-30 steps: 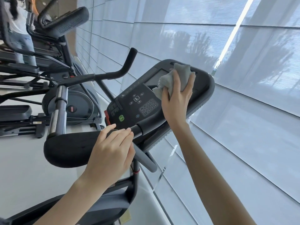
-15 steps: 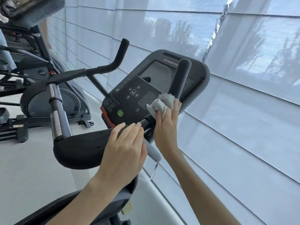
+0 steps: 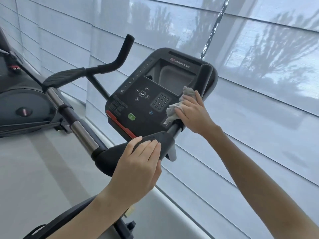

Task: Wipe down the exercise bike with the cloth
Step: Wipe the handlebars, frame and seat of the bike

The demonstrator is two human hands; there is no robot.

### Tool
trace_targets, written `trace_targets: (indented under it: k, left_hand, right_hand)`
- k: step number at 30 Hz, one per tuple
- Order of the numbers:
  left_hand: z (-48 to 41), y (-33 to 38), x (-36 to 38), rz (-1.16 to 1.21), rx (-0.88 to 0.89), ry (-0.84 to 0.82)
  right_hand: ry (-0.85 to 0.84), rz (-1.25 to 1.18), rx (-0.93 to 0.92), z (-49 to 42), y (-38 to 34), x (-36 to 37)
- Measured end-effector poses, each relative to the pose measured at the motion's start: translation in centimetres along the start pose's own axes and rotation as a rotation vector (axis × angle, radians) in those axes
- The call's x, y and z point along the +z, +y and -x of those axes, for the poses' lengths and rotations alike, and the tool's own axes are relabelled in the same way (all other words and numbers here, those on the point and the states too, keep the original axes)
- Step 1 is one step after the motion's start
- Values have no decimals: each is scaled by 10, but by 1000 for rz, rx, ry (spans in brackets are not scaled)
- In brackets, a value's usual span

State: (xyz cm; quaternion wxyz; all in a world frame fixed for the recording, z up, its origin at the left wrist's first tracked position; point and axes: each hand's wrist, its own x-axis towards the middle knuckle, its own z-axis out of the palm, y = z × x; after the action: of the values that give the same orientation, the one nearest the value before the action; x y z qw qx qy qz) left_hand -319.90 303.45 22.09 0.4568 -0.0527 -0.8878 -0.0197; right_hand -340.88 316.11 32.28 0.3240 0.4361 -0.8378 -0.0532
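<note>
Clamping the cloth (image 3: 174, 111) round the base of the handgrip (image 3: 205, 75), the right hand (image 3: 193, 114) is shifting down from the console (image 3: 146, 100) to the bars, the left hand (image 3: 138, 166) resting flat-fingered on the armrest (image 3: 110, 156).

A second exercise machine (image 3: 22, 100) stands left on the pale floor (image 3: 34, 169), translucent window shades (image 3: 259, 118) behind.

Black exercise bike (image 3: 138, 100), dark keypad console facing the camera — crumpled grey cloth (image 3: 173, 111) bunched against its right handlebar post, seemingly wrapped around it.
</note>
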Motion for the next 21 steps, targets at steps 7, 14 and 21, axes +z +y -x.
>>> trace_targets:
  k: [7,14,21]
  left_hand:
    - [2,-10,2,45,64,62]
    - [2,-13,5,88,78,109]
    - [4,-11,7,107,56,113]
  right_hand:
    - [-32,-320,102,21,-58,-10]
    - [157,-602,160,21,-73,-37]
    - [68,123,-40,-14,9,-29]
